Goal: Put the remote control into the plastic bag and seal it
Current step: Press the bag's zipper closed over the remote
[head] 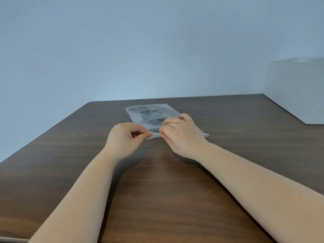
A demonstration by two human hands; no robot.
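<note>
A clear plastic bag [140,111] lies flat on the dark wooden table [157,181], its far end pointing away from me. A dark remote control [151,117] shows dimly through the plastic, inside the bag. My left hand [125,137] pinches the bag's near edge between thumb and forefinger at its left corner. My right hand [180,134] pinches the same edge just to the right and covers part of the bag. A short strip of the edge is visible between the two hands.
A white box or panel [298,90] stands at the table's far right corner. A plain pale wall lies behind the table. The table's left edge runs diagonally towards me.
</note>
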